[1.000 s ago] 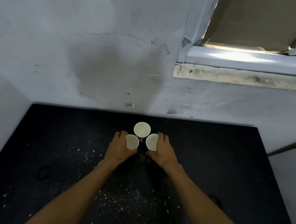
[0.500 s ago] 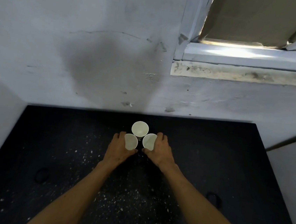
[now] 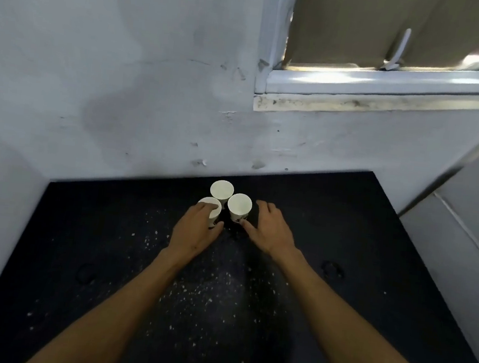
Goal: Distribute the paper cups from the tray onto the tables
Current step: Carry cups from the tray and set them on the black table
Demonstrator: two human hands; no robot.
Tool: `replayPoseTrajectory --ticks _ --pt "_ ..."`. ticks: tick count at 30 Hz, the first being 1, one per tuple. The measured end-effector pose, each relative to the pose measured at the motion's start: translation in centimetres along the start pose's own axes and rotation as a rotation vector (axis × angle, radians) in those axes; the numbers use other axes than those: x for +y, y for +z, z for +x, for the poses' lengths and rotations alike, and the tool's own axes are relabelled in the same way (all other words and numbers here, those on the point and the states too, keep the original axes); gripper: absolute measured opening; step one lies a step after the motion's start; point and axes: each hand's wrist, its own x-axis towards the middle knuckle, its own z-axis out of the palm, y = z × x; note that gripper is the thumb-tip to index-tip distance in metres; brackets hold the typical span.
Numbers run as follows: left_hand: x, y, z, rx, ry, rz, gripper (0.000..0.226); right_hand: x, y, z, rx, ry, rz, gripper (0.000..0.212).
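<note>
Three white paper cups stand upright in a tight cluster near the back of the black table [image 3: 343, 251]. My left hand [image 3: 197, 231] grips the left cup [image 3: 211, 208], with fingers over its rim and the thumb round its front. The right cup [image 3: 239, 205] stands free. Just to its right, my right hand [image 3: 270, 230] has relaxed, spread fingers; the fingers are a small gap away from the cup and the thumb tip is close to its base. The back cup [image 3: 221, 189] stands untouched near the wall. No tray is in view.
The black table top is speckled with white flecks and butts against a grey-white wall [image 3: 123, 95] at the back and left. A window frame [image 3: 375, 83] sits above at the right. A grey surface [image 3: 461, 249] lies beyond the table's right edge.
My right hand has let go of the right cup and drawn slightly to the right. My left hand still holds the left cup. The view has tilted.
</note>
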Motion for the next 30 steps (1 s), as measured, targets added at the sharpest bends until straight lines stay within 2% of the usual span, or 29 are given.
replayPoseTrajectory --ticks 6,14,21,30 --pt "3.4 -2.3 -5.5 -0.041 0.212 0.006 0.049 0.1 -2.7 -9.4 0.17 -0.033 -0.113 0.066" --pt "10.9 -1.5 -12.7 -0.153 0.462 0.036 0.058 3.2 -6.1 -22.7 0.281 0.077 -0.181 0.066" --pt "19.2 0.5 -20.3 -0.2 0.726 0.061 0.061 7.6 -8.5 -36.2 0.358 0.321 -0.203 0.068" --pt "27.8 3.6 -36.8 -0.321 1.039 0.067 0.061 10.4 -8.5 -58.9 0.482 0.626 -0.198 0.071"
